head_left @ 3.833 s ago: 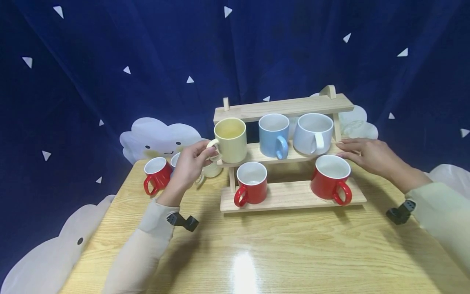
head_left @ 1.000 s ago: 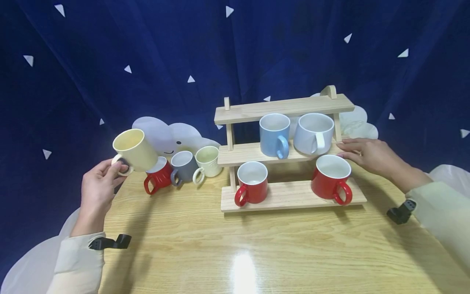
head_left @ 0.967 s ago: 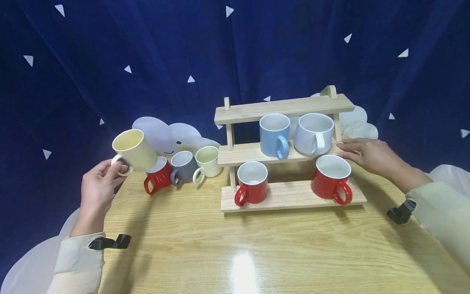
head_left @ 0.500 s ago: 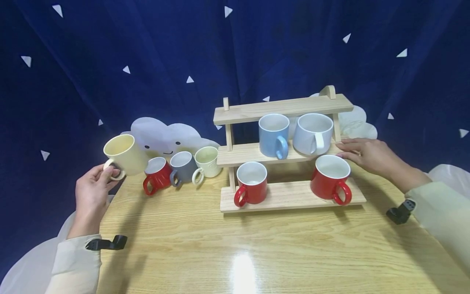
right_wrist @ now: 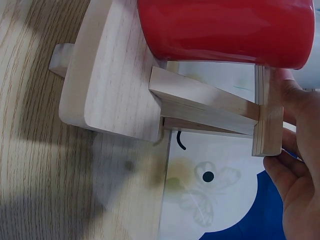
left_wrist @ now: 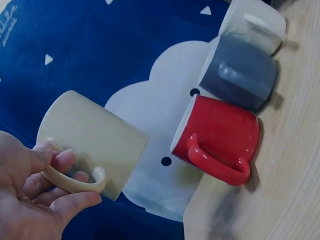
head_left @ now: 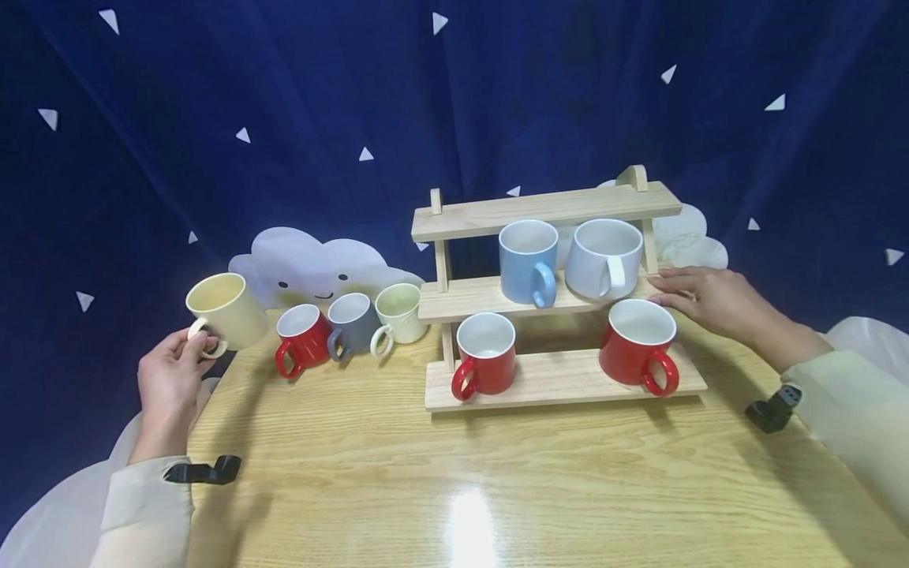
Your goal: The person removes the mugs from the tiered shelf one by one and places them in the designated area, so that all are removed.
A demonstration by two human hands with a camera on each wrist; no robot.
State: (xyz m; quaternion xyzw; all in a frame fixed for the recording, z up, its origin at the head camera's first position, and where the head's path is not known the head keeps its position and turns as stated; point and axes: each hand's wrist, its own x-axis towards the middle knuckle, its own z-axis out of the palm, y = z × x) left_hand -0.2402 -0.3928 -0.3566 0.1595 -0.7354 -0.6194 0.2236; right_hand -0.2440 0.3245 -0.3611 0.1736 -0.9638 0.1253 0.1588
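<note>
My left hand point(head_left: 170, 379) pinches the handle of a pale yellow mug point(head_left: 234, 314), holding it in the air at the table's left edge, slightly tilted. In the left wrist view, thumb and fingers close round that handle. To its right on the table stand a red mug point(head_left: 305, 343), a grey-blue mug point(head_left: 357, 327) and a cream mug point(head_left: 405, 315). At the right, my right hand point(head_left: 717, 304) grips the end of the middle shelf of a wooden rack point(head_left: 547, 386); the right wrist view shows fingers on both sides of the board point(right_wrist: 270, 120).
On the middle shelf are a light blue mug point(head_left: 525, 272) and a white mug point(head_left: 602, 264). Two red mugs, one left point(head_left: 493, 367) and one right point(head_left: 632, 351), stand on the bottom shelf. A dark blue curtain point(head_left: 454, 95) hangs behind the table point(head_left: 568, 481).
The left hand has taken the yellow mug off the middle shelf's left end and carried it left past the table mugs, then a little lower. The right hand has stayed in place.
</note>
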